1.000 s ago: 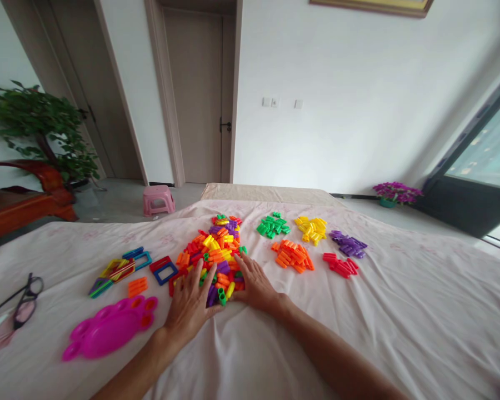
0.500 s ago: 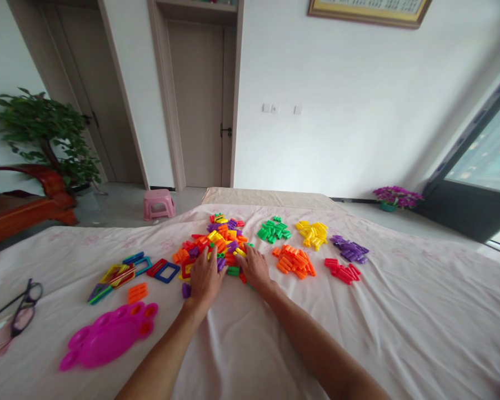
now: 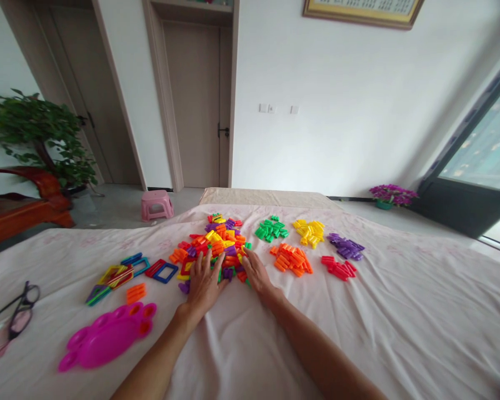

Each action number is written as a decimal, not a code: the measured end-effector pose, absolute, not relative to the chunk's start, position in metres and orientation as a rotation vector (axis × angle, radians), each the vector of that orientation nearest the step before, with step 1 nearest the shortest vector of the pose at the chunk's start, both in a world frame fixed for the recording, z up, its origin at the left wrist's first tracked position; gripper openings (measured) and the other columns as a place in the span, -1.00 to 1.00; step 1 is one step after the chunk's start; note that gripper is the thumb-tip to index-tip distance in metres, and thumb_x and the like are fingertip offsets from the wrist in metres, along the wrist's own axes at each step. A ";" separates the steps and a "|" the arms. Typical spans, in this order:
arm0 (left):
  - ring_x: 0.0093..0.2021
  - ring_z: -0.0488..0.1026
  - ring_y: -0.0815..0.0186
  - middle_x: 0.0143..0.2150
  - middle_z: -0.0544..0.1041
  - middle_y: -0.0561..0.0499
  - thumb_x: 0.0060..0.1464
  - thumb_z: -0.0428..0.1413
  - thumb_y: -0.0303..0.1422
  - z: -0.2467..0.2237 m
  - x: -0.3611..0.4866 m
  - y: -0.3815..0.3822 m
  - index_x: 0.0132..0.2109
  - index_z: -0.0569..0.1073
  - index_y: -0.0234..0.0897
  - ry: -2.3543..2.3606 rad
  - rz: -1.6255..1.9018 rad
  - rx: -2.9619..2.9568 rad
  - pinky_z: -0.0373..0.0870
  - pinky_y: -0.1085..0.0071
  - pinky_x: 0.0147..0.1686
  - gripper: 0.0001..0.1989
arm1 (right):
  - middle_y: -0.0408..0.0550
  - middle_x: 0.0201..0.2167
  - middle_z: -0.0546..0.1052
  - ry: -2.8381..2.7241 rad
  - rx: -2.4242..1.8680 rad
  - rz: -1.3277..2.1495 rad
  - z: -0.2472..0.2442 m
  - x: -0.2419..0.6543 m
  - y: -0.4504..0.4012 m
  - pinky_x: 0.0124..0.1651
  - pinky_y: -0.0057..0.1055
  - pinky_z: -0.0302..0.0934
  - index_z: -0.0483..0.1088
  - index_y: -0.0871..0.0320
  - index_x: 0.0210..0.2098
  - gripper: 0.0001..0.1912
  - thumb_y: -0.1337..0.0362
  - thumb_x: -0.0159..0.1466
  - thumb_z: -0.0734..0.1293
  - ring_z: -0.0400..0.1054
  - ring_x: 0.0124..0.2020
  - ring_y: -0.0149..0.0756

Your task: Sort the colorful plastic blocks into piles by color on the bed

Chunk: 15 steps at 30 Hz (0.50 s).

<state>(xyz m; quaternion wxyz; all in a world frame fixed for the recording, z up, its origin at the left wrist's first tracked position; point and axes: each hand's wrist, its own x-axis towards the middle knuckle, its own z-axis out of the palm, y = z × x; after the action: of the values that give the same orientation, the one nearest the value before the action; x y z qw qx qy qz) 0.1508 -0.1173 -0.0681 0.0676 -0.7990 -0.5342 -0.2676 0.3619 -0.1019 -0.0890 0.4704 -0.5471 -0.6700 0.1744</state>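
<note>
A mixed pile of colourful plastic building pieces [image 3: 223, 239] lies on the cloth in front of me. My left hand [image 3: 206, 283] rests palm down on its near left part, fingers spread, hiding the pieces beneath. At the pile's right edge is my right hand [image 3: 256, 272], fingers stretched out and touching the pieces, a yellow one by the fingertips. Sorted heaps sit to the right: green pieces [image 3: 271, 229], yellow pieces [image 3: 309, 232], orange pieces [image 3: 292, 260], purple pieces [image 3: 345, 246] and red pieces [image 3: 339, 268].
On the left are a pink paw-shaped tray [image 3: 108, 339], a few orange pieces [image 3: 135, 292], frame-shaped tiles [image 3: 165, 272] and glasses [image 3: 24, 308]. A pink tablecloth [image 3: 400, 322] covers the table. Beyond it stand a pink stool [image 3: 157, 204] and a potted flower [image 3: 391, 195].
My left hand has spread its fingers and shifted slightly over the pile's near side. Loose pieces between the hands have moved a little inward. The sorted heaps look the same.
</note>
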 end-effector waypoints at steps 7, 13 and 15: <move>0.30 0.44 -0.01 0.23 0.60 -0.20 0.38 -0.01 -0.16 -0.052 0.103 -0.118 0.16 0.62 -0.15 -1.573 -1.020 -2.266 0.31 -0.04 0.31 -0.58 | 0.16 0.13 0.57 -1.595 -1.321 0.290 -0.076 0.378 -0.108 0.28 -0.06 0.33 0.49 0.13 0.19 -0.46 -0.07 0.54 0.11 0.45 0.17 -0.03; 0.26 0.48 -0.05 0.20 0.62 -0.24 0.38 -0.03 -0.13 -0.078 0.051 -0.124 0.17 0.59 -0.27 -1.625 -0.910 -2.090 0.37 -0.05 0.21 -0.54 | 0.13 0.20 0.54 -1.808 -1.347 0.115 -0.038 0.379 -0.037 0.33 -0.12 0.24 0.47 0.11 0.25 -0.53 0.05 0.54 0.15 0.40 0.24 -0.08; 0.22 0.52 0.01 0.22 0.61 -0.25 0.39 -0.04 -0.13 -0.091 0.047 -0.124 0.22 0.55 -0.28 -1.636 -0.884 -2.111 0.44 0.05 0.16 -0.52 | 0.13 0.27 0.49 -1.877 -1.457 0.109 -0.022 0.370 -0.001 0.35 -0.14 0.21 0.46 0.11 0.27 -0.53 0.06 0.53 0.17 0.37 0.29 -0.08</move>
<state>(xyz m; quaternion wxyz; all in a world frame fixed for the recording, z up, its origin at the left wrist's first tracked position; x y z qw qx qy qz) 0.0470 -0.1238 -0.0906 0.1635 -0.7402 -0.5737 -0.3101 0.3702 -0.0013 -0.0224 0.3723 -0.5684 -0.7325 0.0424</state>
